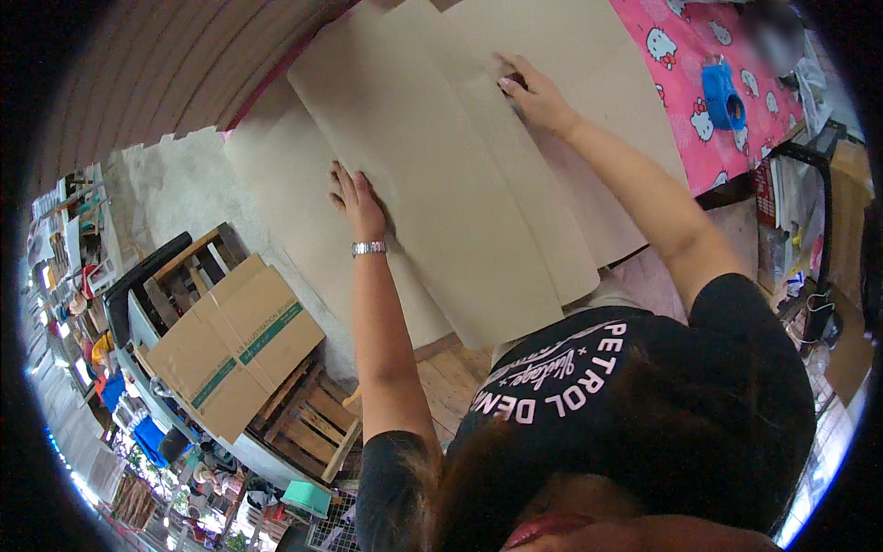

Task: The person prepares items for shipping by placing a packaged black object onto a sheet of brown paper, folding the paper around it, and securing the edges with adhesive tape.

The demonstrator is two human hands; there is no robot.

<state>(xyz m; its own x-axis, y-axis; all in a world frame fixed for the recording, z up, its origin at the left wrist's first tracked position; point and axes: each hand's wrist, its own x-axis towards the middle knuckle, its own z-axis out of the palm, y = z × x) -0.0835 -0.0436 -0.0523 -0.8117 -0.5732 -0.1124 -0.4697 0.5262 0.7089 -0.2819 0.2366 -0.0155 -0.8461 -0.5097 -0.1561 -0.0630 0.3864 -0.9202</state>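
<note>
A large sheet of plain brown paper or thin board [432, 175] lies in front of me, its sides folded so that long creases run away from my body. Its near end reaches my shirt. My left hand [361, 201], with a metal band at the wrist, rests along the left edge of the folded part, fingers apart. Farther off, my right hand [543, 99] touches the right side near a crease. Its thumb and forefinger are bent with a gap between them, and I see nothing held there. More brown sheet [598, 120] extends under both sides.
Pink patterned cloth [681, 92] covers the right side, with a blue tape dispenser [723, 97] on it. Corrugated sheeting [175, 64] borders the far left. Lower left, a flattened carton [235, 340] leans above a wooden pallet [308, 409]. A black-framed rack [823, 221] stands far right.
</note>
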